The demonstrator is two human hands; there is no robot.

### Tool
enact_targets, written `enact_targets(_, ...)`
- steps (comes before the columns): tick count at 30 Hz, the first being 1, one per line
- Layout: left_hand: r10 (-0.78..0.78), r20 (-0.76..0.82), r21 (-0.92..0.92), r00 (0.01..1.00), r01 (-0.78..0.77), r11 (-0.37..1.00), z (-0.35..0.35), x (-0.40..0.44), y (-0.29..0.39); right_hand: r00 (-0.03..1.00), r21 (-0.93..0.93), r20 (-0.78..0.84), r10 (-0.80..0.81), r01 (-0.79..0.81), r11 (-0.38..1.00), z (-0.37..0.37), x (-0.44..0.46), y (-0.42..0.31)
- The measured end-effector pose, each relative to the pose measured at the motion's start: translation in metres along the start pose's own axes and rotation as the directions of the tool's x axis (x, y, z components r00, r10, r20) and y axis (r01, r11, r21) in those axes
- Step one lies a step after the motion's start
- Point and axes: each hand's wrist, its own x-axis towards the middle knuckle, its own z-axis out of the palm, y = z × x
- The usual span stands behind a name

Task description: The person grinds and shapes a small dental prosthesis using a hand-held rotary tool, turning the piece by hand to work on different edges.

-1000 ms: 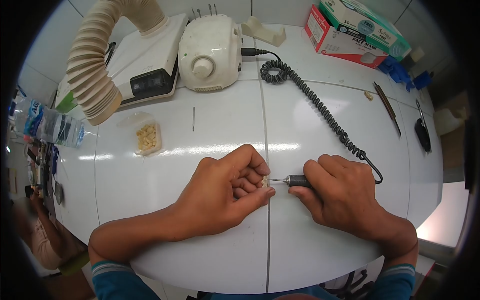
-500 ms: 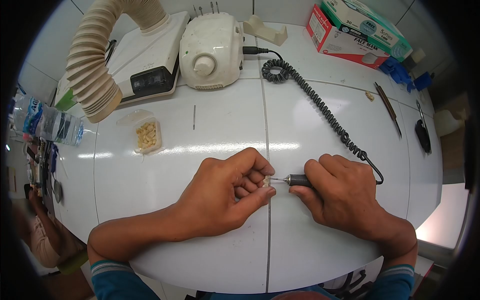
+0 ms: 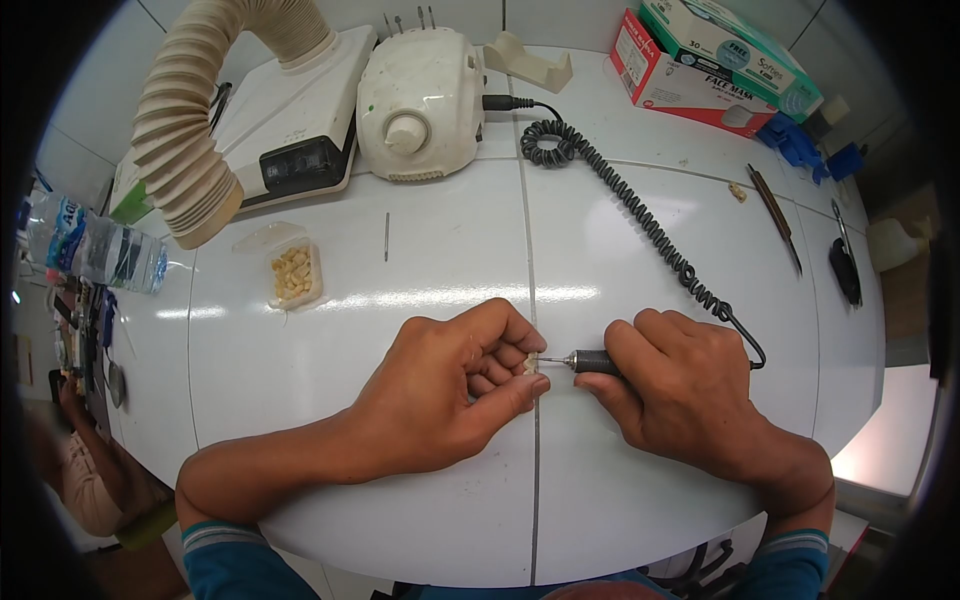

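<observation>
My left hand [image 3: 450,385] pinches a small cream-coloured, tooth-like piece [image 3: 530,364] between thumb and fingers, so much of the piece is hidden. My right hand [image 3: 680,375] is wrapped round the black grip of a rotary handpiece [image 3: 598,362], which lies level and points left. Its thin metal bit reaches the piece at my left fingertips; whether it touches cannot be made out. From the handpiece's rear, a coiled black cord [image 3: 640,205] runs up to the white control unit [image 3: 420,110], which has a round knob in front.
An open clear box [image 3: 297,275] holds several cream pieces, with a loose thin bur [image 3: 387,237] nearby. Behind are a ribbed hose [image 3: 180,140] and a white machine [image 3: 290,130]. A brown-handled tool [image 3: 772,215] and mask boxes [image 3: 690,85] lie right; a bottle [image 3: 100,245] and another person are left.
Both hands, the handpiece and the held piece stay almost in place. The whole view has shifted very slightly.
</observation>
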Motion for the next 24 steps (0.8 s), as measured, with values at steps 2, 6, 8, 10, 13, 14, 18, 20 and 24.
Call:
enact_targets(2,-0.002,0.002,0.0,1.0,0.002,1.0,-0.0002,0.0,0.0005,1.0,0.002,-0.003,-0.002,0.002,1.0,0.0001,0.0,0.0001)
enact_targets(6,-0.006,0.001,-0.003,1.0,0.006,1.0,-0.0003,-0.0001,-0.0001,1.0,0.001,-0.001,-0.001,0.001,1.0,0.0004,-0.0002,0.0001)
enact_targets(8,-0.008,0.0,-0.005,1.0,0.008,1.0,-0.0002,-0.0001,-0.0002,1.0,0.002,-0.003,-0.001,0.001,1.0,0.0007,-0.0001,0.0003)
enact_targets(10,-0.009,0.0,-0.005,1.0,0.009,1.0,-0.0002,0.0001,0.0,1.0,0.001,-0.001,-0.001,0.001,1.0,0.0005,-0.0001,0.0002)
enact_targets(13,-0.006,-0.001,0.002,1.0,0.006,1.0,-0.0003,0.0,0.0006,1.0,-0.002,0.001,-0.002,0.002,1.0,0.0003,-0.0003,0.0004)
enact_targets(14,-0.007,-0.001,0.002,1.0,0.007,1.0,-0.0003,0.0,0.0005,1.0,-0.003,0.002,-0.003,0.003,1.0,0.0004,-0.0004,0.0004)
enact_targets(18,-0.009,0.0,0.0,1.0,0.009,1.0,-0.0004,0.0002,0.0005,1.0,-0.002,-0.002,-0.01,0.01,1.0,0.0005,-0.0002,0.0008)
enact_targets(20,-0.016,0.002,-0.006,1.0,0.016,1.0,-0.0006,0.0005,0.0011,1.0,-0.002,-0.012,-0.021,0.021,1.0,0.0006,0.0,0.0011)
enact_targets(24,-0.029,0.002,0.0,1.0,0.029,1.0,-0.0011,0.0009,0.002,1.0,-0.003,-0.004,-0.008,0.008,1.0,0.0006,-0.0009,0.0006)
